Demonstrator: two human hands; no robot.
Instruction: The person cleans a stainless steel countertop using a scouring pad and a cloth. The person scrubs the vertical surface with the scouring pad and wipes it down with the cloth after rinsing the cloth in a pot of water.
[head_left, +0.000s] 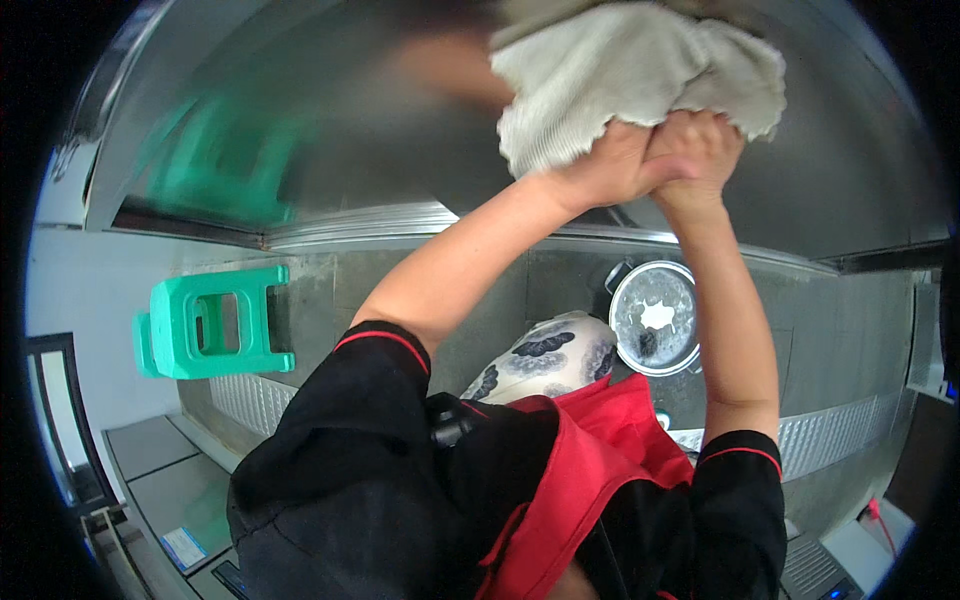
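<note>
My left hand (611, 165) and my right hand (696, 146) are side by side, raised in front of me at the lower edge of a pale ribbed cloth (600, 71). Both grip the cloth, and its folds hide part of the fingers. My left thumb lies across the right hand. Behind the cloth is a shiny stainless steel panel (390, 142), which carries blurred reflections. Below my forearms, a two-handled metal pot (628, 341) stands on the floor, holding liquid with a patch of white on its surface. My right forearm covers part of the pot's rim.
A green plastic stool (259, 277) stands on the floor to the left. Perforated metal strips (832, 439) run along the grey tiled floor (480, 285). Grey cabinets (150, 450) are at lower left. A metal ledge (360, 225) borders the panel's bottom.
</note>
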